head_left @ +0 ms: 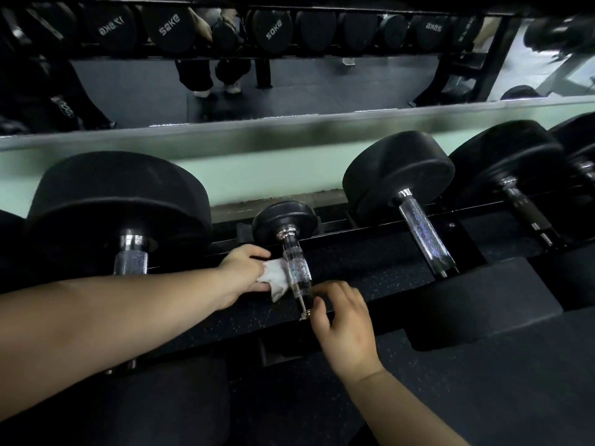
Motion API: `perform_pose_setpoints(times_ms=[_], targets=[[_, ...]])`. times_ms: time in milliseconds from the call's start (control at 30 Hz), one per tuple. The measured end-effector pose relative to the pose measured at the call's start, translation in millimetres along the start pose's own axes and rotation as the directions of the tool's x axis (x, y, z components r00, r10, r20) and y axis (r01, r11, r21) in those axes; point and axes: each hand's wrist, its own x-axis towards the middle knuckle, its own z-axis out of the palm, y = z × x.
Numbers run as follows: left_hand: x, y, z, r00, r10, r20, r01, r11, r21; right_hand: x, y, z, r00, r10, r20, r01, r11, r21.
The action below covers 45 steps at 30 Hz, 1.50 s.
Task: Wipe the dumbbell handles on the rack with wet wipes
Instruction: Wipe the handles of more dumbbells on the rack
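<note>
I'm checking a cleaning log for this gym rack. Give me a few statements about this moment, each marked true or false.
1. The left hand holds a crumpled white wet wipe against the knurled chrome handle of the small black dumbbell. True.
2. The right hand rests on the big black dumbbell at the far left. False: its fingers are at the near end of the small dumbbell's handle.
3. The wipe lies on the left side of that handle. True.
4. A second wipe covers the dumbbell to the right. False: its longer chrome handle is bare, with no hand or wipe on it.
</note>
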Motion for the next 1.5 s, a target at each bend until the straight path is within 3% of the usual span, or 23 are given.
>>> perform_pose_setpoints(times_ms=[100, 200, 467, 567, 667, 733, 833, 900, 967, 1067, 1167, 1233, 1300, 1333, 1367, 1400, 1433, 1467, 1500], targets=[[0.3, -2.2, 3.6, 1.000, 0.009, -0.001, -0.009, 0.989, -0.151, -0.6, 2.0, 4.2, 0.997, -0.039, -0.071, 0.037, 0.999, -0.027], [-1.4, -3.5, 6.9, 0.992, 0.001, 0.123, 0.027, 0.974, -0.226, -0.3, 6.1, 7.7, 0.990, -0.058, -0.128, 0.053, 0.997, -0.048], [0.6, -33.3, 9.4, 0.929, -0.067, 0.363, 0.036, 0.995, 0.092, -0.5, 9.1, 10.4, 0.979, -0.110, -0.172, 0.089, 0.988, -0.124], [2.9, -29.1, 10.7, 0.950, -0.014, 0.311, -0.036, 0.987, 0.155, 0.4, 8.1, 9.9, 0.978, -0.120, -0.172, 0.096, 0.985, -0.146], [9.5, -18.9, 12.2, 0.984, 0.043, 0.174, -0.052, 0.997, 0.049, 0.4, 5.1, 8.0, 0.980, -0.118, -0.163, 0.097, 0.987, -0.131], [8.3, -16.9, 12.8, 0.986, 0.040, 0.161, -0.042, 0.999, 0.009, 0.4, 3.5, 7.0, 0.981, -0.117, -0.155, 0.098, 0.987, -0.124], [-3.3, -13.9, 5.0, 0.951, -0.053, 0.305, 0.035, 0.997, 0.063, -0.5, 2.7, 6.9, 0.986, -0.097, -0.132, 0.085, 0.992, -0.094], [-12.3, -8.6, -6.1, 0.867, -0.143, 0.477, 0.070, 0.983, 0.168, 0.2, 4.2, 7.3, 0.985, -0.109, -0.135, 0.095, 0.990, -0.107], [-19.4, 3.1, -16.6, 0.816, -0.173, 0.551, 0.039, 0.968, 0.247, 0.5, 5.6, 9.2, 0.981, -0.122, -0.152, 0.106, 0.989, -0.105], [-29.0, 32.5, -29.8, 0.934, -0.017, 0.356, -0.056, 0.980, 0.192, -2.0, 4.9, 10.1, 0.982, -0.129, -0.138, 0.106, 0.981, -0.165], [-51.1, 62.0, -31.8, 0.968, 0.068, 0.242, -0.084, 0.995, 0.055, 0.1, -0.2, 6.1, 0.997, -0.075, -0.030, 0.065, 0.966, -0.250], [-76.9, 75.0, -25.2, 0.980, 0.056, 0.190, -0.048, 0.998, -0.047, 5.6, -11.9, -2.5, 0.991, 0.057, 0.120, -0.013, 0.941, -0.339], [-108.7, 89.6, -15.1, 0.990, 0.036, 0.135, -0.018, 0.991, -0.136, 15.4, -33.4, -23.4, 0.888, 0.300, 0.348, -0.190, 0.930, -0.316], [-125.7, 98.6, -11.4, 0.993, 0.026, 0.111, -0.006, 0.983, -0.181, 19.1, -50.2, -42.3, 0.773, 0.425, 0.471, -0.408, 0.901, -0.144], [-142.2, 108.5, -9.3, 0.996, 0.014, 0.086, 0.005, 0.975, -0.221, 21.4, -68.3, -62.7, 0.638, 0.460, 0.618, -0.637, 0.766, 0.087], [-158.6, 119.0, -9.1, 0.998, 0.002, 0.065, 0.014, 0.969, -0.247, 21.6, -86.2, -84.9, 0.563, 0.398, 0.725, -0.780, 0.545, 0.307], [-174.5, 128.8, -9.5, 0.999, -0.009, 0.053, 0.022, 0.967, -0.252, 21.5, -105.2, -109.9, 0.545, 0.322, 0.774, -0.833, 0.311, 0.457], [-191.2, 138.9, -9.8, 0.999, -0.023, 0.047, 0.034, 0.972, -0.234, 19.4, -122.8, -133.2, 0.550, 0.253, 0.796, -0.835, 0.171, 0.522], [-208.0, 148.1, -10.4, 0.998, -0.039, 0.040, 0.047, 0.979, -0.200, 17.7, -141.8, -157.3, 0.567, 0.190, 0.801, -0.824, 0.149, 0.547]])
